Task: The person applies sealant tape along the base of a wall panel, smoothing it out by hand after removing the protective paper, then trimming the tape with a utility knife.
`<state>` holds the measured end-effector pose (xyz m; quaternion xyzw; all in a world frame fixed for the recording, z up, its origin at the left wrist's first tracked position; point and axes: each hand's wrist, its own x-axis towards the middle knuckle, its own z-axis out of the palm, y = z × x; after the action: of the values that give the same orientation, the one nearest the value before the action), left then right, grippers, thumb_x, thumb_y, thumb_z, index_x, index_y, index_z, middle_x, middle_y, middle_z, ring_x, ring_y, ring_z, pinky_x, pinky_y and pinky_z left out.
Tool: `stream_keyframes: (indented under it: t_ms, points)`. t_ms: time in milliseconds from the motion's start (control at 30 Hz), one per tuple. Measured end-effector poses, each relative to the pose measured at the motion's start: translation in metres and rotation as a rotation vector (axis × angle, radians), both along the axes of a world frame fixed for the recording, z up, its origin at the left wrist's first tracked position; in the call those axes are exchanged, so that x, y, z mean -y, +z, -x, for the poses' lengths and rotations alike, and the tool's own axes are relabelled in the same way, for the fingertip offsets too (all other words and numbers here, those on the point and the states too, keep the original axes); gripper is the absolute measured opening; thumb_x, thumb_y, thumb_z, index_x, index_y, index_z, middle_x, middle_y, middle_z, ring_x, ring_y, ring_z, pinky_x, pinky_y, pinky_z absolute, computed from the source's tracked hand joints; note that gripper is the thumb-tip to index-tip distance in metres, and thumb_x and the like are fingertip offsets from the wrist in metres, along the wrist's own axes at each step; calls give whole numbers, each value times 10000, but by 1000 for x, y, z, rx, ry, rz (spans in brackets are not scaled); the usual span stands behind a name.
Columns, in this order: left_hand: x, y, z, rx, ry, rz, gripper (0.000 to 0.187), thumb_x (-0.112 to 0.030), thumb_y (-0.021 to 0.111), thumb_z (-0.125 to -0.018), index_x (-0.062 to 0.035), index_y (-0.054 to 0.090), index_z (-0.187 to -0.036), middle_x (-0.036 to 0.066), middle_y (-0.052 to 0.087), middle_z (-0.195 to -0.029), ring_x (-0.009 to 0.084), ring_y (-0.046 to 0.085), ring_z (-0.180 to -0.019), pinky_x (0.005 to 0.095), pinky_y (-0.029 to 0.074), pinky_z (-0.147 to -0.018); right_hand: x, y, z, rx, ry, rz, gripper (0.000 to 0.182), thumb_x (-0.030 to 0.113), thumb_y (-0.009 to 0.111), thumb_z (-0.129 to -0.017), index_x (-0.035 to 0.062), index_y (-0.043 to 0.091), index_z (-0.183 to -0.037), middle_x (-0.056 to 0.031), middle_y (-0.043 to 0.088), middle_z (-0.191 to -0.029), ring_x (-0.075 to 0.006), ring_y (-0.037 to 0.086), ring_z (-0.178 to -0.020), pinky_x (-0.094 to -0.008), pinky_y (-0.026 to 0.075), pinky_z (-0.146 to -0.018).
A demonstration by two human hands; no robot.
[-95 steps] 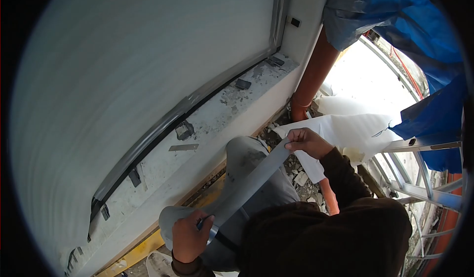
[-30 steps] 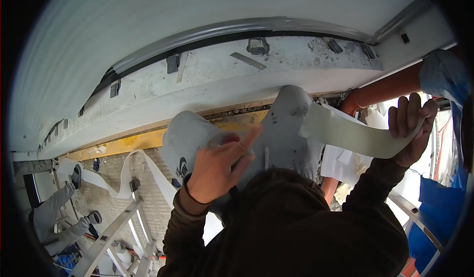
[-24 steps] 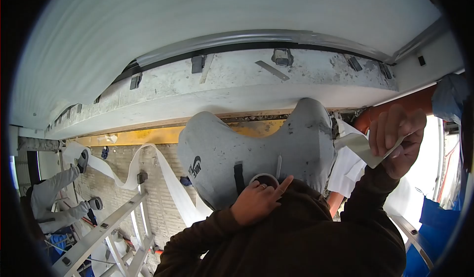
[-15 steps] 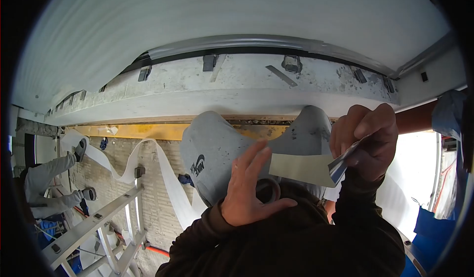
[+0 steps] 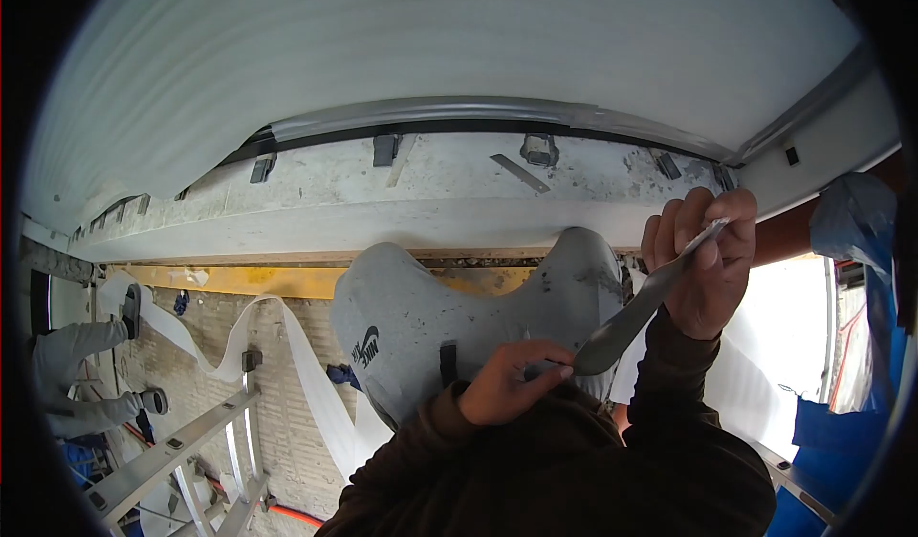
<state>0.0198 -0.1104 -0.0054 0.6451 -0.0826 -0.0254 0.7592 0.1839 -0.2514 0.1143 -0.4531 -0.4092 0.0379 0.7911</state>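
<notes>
My right hand (image 5: 703, 264) is closed on the upper end of a strip of tape (image 5: 626, 322), whose crumpled silvery end pokes up past the fingertips. The strip slants down to the left, its dark grey side showing. At the lower end my left hand (image 5: 516, 379) pinches it between thumb and fingers, in front of my lap. Most of the fingers' inner side is hidden there. Beneath the hands are my grey trousers (image 5: 411, 293).
A pale ledge (image 5: 316, 178) with dark clips and a flat metal strip (image 5: 519, 173) runs ahead, under a white sheet (image 5: 478, 40). An aluminium ladder (image 5: 182, 441) and a long white band (image 5: 311, 365) lie left. Another person's legs (image 5: 81, 346) are at far left.
My left hand has gone from spread fingers to a pinch on the strip's lower end. The strip has turned from its pale side to its dark side and now slants. The view has shifted slightly.
</notes>
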Motion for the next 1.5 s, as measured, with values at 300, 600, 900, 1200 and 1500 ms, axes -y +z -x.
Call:
stream_keyframes:
  t_ms: [300, 600, 900, 1200, 1500]
  points:
    - [-22, 7, 28, -381, -75, 275, 128, -68, 618, -962, -19, 612, -1080, -20, 617, -903, 8, 531, -784, 200, 437, -680, 17, -35, -11, -124, -414, 140, 363, 89, 688, -892, 81, 476, -1187, -103, 573, -1106, -131, 548, -958, -265, 417, -886]
    - [-46, 0, 21, -350, 87, 71, 181, -45, 595, -959, -10, 585, -1137, -8, 614, -971, 20, 538, -832, 204, 441, -708, 23, -68, -22, -482, -182, 27, 535, 4, 628, -932, 59, 364, -1393, -108, 652, -1107, -174, 631, -997, -333, 493, -917]
    - [-96, -4, 25, -274, 318, 2, 308, -10, 646, -911, 38, 590, -1210, 68, 659, -1051, 111, 622, -917, 252, 503, -834, 36, -110, -39, -456, -105, 425, 165, 28, 678, -900, -5, 603, -1043, -49, 685, -957, -94, 618, -860, -239, 467, -834]
    - [-153, -12, 25, -221, 700, -173, 155, -32, 696, -888, -12, 688, -1042, -46, 537, -715, 20, 435, -666, 198, 351, -583, 7, -108, -27, -223, -227, 802, 169, 62, 730, -853, 60, 561, -863, 77, 441, -709, -25, 402, -644, -201, 328, -607]
    - [-172, -21, 27, -162, 858, -107, 182, -42, 715, -870, -32, 712, -1052, -93, 408, -677, 22, 340, -632, 186, 280, -567, -19, -112, -23, -76, -182, 915, 149, 44, 726, -853, 20, 589, -905, 41, 490, -731, -54, 437, -701, -222, 374, -653]
